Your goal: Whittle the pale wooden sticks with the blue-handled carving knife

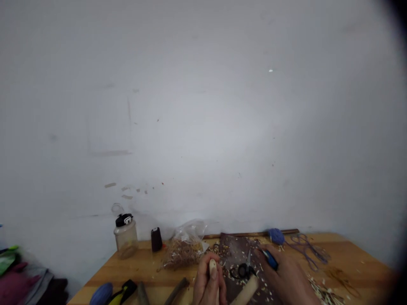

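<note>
My left hand (208, 285) grips a pale wooden dowel (213, 267) upright at the bottom edge of the view. My right hand (286, 275) is closed on a small blue-handled tool (271, 259), whose tip I cannot make out. Between my hands, black-handled scissors (244, 270) lie on a dark brown mat (237, 250) strewn with wood shavings. A thicker pale wooden rod (246, 290) lies just right of my left hand, partly cut off by the frame.
On the wooden table (127, 271) stand a plastic bottle (126, 237), a dark thread spool (156, 239) and a bag of shavings (184, 248). Blue yarn (276, 236), purple cord (305, 250), sticks (176, 291) and a blue ball (101, 294) lie about. A white wall stands behind.
</note>
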Tool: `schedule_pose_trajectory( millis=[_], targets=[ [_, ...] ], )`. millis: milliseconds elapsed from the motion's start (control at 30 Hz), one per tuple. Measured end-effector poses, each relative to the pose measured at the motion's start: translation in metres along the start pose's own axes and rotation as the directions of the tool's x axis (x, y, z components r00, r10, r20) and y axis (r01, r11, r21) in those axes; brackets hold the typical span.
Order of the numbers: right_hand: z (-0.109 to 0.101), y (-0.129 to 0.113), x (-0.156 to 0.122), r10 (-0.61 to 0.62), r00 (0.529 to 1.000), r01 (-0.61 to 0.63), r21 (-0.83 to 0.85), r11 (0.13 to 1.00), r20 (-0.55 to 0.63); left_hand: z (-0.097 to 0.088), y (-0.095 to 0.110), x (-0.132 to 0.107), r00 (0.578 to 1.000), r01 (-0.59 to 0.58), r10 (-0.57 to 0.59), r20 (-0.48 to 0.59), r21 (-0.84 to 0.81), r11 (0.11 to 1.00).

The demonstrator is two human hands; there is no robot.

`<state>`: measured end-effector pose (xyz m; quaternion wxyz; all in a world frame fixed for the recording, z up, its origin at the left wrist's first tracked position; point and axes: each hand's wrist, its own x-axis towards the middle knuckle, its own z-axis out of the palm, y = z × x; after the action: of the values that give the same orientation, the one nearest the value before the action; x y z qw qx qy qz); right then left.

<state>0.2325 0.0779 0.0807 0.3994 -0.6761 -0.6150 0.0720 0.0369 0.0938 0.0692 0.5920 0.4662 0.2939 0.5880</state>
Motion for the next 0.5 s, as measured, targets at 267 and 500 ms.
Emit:
schedule_pose_trajectory(
  millis=[267, 500],
  targets=[
    [0.018, -0.022, -0.005, -0.149, 0.969, 0.08, 0.319, 0.944, 0.198, -0.01, 0.011, 0.014, 0.962, -0.048, -0.005, -0.271, -0.19, 0.981],
    [0.026, -0.051, -0.028, -0.176, 0.936, -0.007, 0.514, 0.858, 0.306, -0.023, 0.019, 0.016, 0.945, -0.068, -0.046, -0.323, -0.332, 0.941]
  ],
)
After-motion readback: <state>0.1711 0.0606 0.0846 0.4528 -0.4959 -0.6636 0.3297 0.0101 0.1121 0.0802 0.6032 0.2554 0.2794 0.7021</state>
